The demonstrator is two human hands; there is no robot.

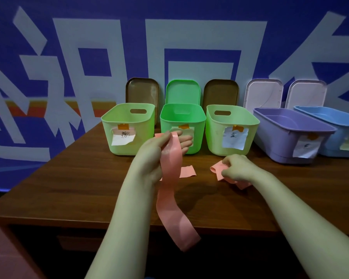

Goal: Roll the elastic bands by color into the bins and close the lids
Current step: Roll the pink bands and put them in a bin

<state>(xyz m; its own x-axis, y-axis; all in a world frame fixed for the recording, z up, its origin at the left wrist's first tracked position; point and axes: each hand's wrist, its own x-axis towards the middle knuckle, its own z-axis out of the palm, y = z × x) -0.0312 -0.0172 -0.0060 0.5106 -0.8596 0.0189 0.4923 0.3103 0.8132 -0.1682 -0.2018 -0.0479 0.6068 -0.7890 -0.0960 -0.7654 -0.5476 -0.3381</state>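
A long pink elastic band [170, 190] hangs from my left hand [159, 152], which is raised in front of the bins and grips its upper part; its lower end dangles past the table's front edge. My right hand [238, 168] rests on the table to the right, its fingers closed on a crumpled part of pink band [217, 170]. A flat pink piece [187, 171] lies on the table between my hands. Several open bins stand in a row behind: pale green [127, 121], bright green [182, 115], pale green [232, 121], purple [290, 127] and blue [330, 119].
Lids lean upright against the blue wall behind the bins: brown [142, 90], green [182, 91], brown [221, 91], and two white ones [263, 93] [306, 93]. Paper labels are taped to the bin fronts. The brown table [79, 178] ends just below my forearms.
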